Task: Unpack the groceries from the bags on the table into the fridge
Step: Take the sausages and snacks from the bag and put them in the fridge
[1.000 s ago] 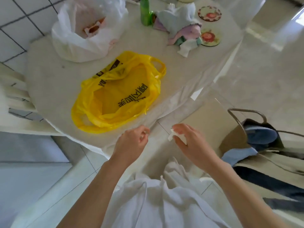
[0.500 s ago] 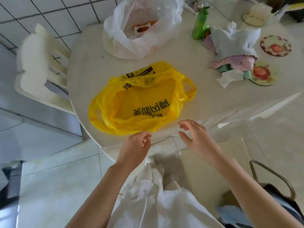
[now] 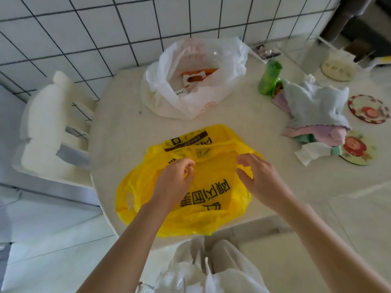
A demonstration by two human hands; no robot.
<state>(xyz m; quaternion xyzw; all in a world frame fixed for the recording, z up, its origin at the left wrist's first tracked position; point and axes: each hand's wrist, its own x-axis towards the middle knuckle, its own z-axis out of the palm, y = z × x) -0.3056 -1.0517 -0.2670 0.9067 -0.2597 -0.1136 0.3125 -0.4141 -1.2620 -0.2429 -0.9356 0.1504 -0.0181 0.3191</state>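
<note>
We cannot read the contents of the white bag point(image 3: 196, 81): only an orange packet top point(image 3: 195, 77) and a small label show, its print too small to resolve. The yellow bag point(image 3: 186, 187) is partly covered by the left hand point(image 3: 173, 182) and right hand point(image 3: 262, 180), and we cannot tell whether it holds anything or whether the curled fingers pinch the plastic. The cloth pile point(image 3: 315, 111) hides part of the green bottle point(image 3: 269, 78). The white chair point(image 3: 53, 127) is blurred.
</note>
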